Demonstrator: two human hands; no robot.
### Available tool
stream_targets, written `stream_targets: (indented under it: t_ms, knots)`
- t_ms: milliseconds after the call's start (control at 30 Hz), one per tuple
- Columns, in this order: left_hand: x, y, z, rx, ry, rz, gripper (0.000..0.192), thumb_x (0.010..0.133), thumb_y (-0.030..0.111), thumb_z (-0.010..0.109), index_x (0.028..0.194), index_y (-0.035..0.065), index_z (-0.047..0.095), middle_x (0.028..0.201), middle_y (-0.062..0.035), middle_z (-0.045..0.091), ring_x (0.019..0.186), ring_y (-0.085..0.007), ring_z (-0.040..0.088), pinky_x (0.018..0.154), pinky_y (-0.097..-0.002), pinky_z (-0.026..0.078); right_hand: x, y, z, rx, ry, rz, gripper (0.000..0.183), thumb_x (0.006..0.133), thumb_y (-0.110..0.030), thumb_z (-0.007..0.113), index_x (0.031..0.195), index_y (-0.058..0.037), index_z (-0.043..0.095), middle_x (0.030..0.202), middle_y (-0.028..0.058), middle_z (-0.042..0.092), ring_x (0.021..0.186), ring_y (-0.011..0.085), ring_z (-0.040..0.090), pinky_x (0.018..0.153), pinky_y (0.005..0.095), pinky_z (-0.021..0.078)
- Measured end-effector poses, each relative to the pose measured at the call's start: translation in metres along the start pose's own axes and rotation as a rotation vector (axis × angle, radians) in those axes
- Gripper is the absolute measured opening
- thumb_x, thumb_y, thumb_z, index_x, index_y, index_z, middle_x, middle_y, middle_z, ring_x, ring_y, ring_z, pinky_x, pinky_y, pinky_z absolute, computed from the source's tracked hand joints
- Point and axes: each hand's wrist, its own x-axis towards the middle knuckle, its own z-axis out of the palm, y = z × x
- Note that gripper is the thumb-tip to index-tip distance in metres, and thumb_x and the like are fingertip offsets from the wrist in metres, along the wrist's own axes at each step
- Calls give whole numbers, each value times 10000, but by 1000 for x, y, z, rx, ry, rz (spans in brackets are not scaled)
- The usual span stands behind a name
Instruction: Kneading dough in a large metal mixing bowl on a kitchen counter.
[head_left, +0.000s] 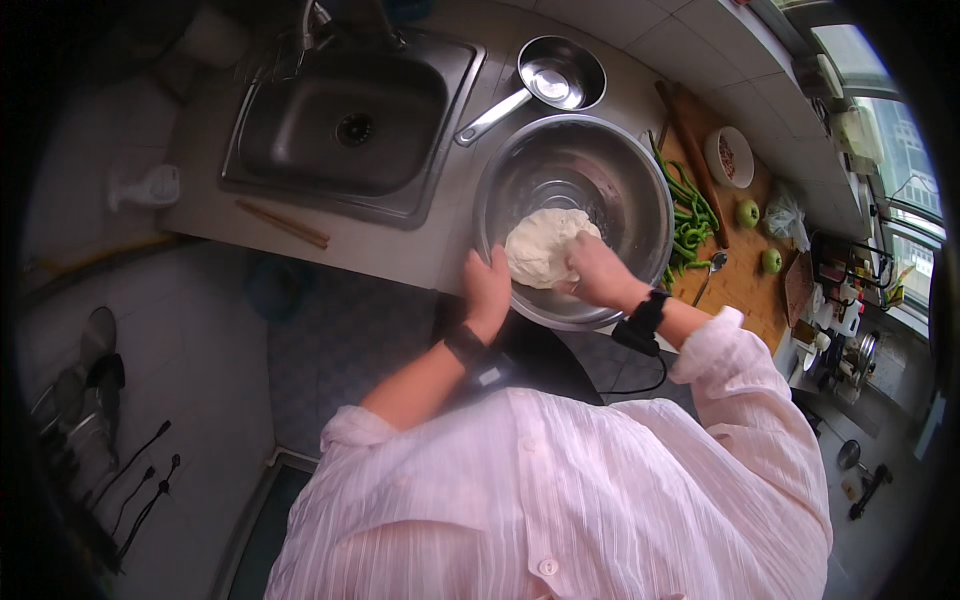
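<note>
A large stainless steel mixing bowl stands at the counter's front edge, right of the sink. Inside it lies a thick lump of pale dough. My left hand holds the bowl's left rim, the thumb over its edge. Pressed into the right side of the dough is my right hand, its fingers curled on it. Both wrists wear dark bands.
Behind the bowl is a steel saucepan; a sink and wooden chopsticks are to the left. At right, a wooden board bears green peppers, a rolling pin, a spoon and a white bowl.
</note>
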Motion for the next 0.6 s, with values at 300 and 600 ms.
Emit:
stream_targets:
  t_ms: [300, 600]
  knots:
    - [-9, -11, -14, 45, -174, -42, 373, 901, 283, 607, 889, -84, 540, 800, -235, 636, 789, -368, 650, 692, -443, 471, 70, 4, 32, -541, 388, -297, 255, 629, -144, 714, 830, -41, 595, 908, 133, 535, 937, 319, 514, 783, 408, 449]
    - [92, 40, -24, 313, -173, 277, 366, 842, 303, 600, 1024, -14, 587, 934, -275, 633, 901, -435, 618, 763, -474, 465, 51, 14, -39, 364, -113, -120, 310, 805, -242, 660, 1030, -28, 659, 1080, 181, 622, 1050, 377, 563, 917, 416, 448]
